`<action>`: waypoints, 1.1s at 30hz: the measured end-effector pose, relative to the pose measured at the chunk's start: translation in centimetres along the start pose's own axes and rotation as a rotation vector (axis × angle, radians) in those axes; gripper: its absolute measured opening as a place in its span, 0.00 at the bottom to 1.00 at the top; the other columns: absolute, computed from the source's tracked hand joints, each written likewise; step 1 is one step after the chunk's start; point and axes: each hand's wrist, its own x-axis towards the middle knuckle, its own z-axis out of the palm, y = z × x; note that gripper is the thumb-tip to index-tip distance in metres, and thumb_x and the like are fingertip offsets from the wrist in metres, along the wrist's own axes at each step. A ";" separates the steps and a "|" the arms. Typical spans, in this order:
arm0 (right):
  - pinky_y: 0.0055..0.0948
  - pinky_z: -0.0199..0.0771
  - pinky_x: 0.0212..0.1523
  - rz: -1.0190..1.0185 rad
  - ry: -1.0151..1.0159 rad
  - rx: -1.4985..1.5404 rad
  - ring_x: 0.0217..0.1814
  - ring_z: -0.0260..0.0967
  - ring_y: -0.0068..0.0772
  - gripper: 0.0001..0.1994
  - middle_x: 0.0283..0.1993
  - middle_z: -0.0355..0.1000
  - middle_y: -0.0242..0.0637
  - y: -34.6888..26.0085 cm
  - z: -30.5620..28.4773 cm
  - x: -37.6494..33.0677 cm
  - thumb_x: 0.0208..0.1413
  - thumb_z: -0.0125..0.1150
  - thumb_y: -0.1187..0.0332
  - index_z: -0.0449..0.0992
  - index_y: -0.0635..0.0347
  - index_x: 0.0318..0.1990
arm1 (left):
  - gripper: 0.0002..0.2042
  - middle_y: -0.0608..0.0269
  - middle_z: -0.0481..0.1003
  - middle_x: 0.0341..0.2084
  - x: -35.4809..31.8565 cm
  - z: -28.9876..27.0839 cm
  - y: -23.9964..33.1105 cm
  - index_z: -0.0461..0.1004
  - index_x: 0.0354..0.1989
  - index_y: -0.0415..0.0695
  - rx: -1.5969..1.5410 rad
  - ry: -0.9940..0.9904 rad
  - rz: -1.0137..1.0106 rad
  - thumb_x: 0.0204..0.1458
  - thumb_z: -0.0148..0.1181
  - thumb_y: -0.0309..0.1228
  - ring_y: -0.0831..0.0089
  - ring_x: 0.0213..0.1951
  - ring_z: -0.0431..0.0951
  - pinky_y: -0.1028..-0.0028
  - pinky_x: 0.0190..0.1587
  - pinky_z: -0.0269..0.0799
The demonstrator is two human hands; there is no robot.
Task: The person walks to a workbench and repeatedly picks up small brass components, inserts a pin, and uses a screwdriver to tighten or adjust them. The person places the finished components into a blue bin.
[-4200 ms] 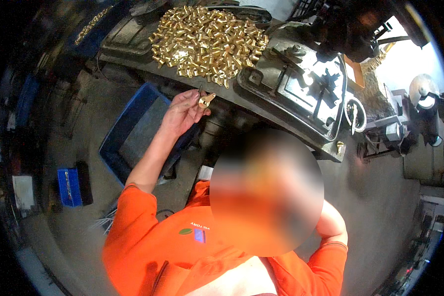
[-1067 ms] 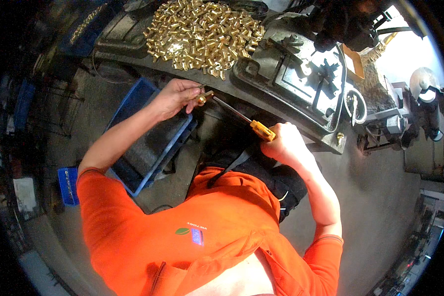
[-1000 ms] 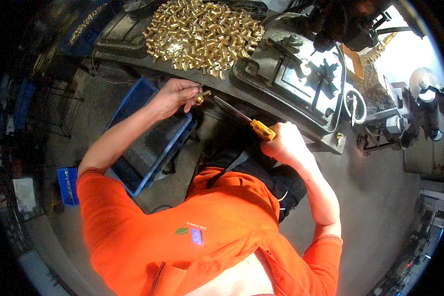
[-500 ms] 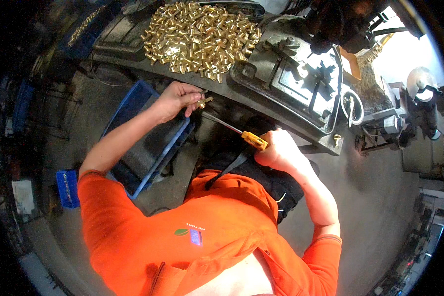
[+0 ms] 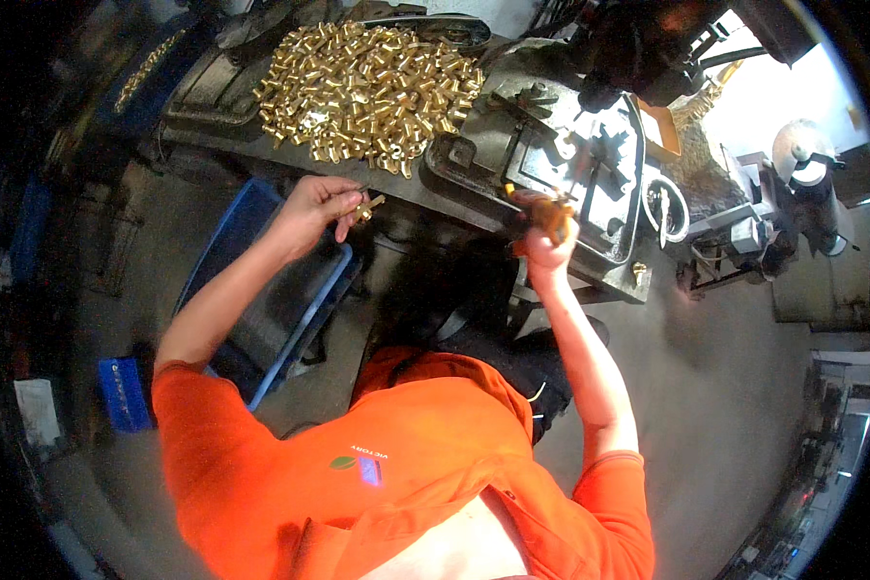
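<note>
My left hand (image 5: 309, 215) pinches a small brass fitting (image 5: 370, 206) between thumb and fingers, just off the bench's front edge and above a blue crate (image 5: 306, 321). My right hand (image 5: 548, 251) is wrapped round the yellow handle of a screwdriver (image 5: 555, 217), near the front of the metal machine table (image 5: 512, 179). Motion smears the screwdriver, and its shaft is hard to make out. A big heap of brass fittings (image 5: 367, 92) lies on the bench beyond my left hand.
One loose brass piece (image 5: 639, 269) sits on the bench's right front corner. A white looped hose (image 5: 682, 215) lies at the machine table's right side. Dark machinery (image 5: 638, 48) overhangs the back right. A small blue bin (image 5: 124, 394) stands on the floor at left.
My right hand has lifted the screwdriver up and away from my left hand, toward the machine table. My left hand still pinches the brass fitting; the whole view has shifted slightly.
</note>
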 end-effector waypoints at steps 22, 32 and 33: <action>0.34 0.66 0.50 -0.029 -0.317 -0.406 0.50 0.65 0.43 0.20 0.52 0.65 0.49 -8.1 -2.8 -9.8 0.30 0.55 0.65 0.75 0.65 0.35 | 0.12 0.57 0.74 0.26 -1.4 12.5 -1.1 0.69 0.40 0.35 -0.636 -0.212 -0.075 0.55 0.52 0.33 0.70 0.25 0.76 0.80 0.14 0.67; 0.33 0.64 0.51 0.059 -0.288 0.139 0.57 0.61 0.42 0.24 0.60 0.56 0.49 -7.7 -1.6 -11.8 0.34 0.57 0.62 0.74 0.66 0.43 | 0.09 0.60 0.75 0.26 -0.6 18.0 -4.0 0.68 0.39 0.39 -0.859 -0.271 -0.151 0.58 0.48 0.32 0.75 0.20 0.75 0.82 0.13 0.68; 0.33 0.63 0.52 0.083 -0.273 0.163 0.58 0.60 0.42 0.25 0.60 0.56 0.49 -7.8 -1.2 -12.0 0.33 0.57 0.64 0.74 0.66 0.44 | 0.09 0.60 0.74 0.25 -0.5 18.2 -4.7 0.68 0.38 0.39 -0.858 -0.230 -0.131 0.58 0.47 0.32 0.75 0.19 0.74 0.82 0.12 0.67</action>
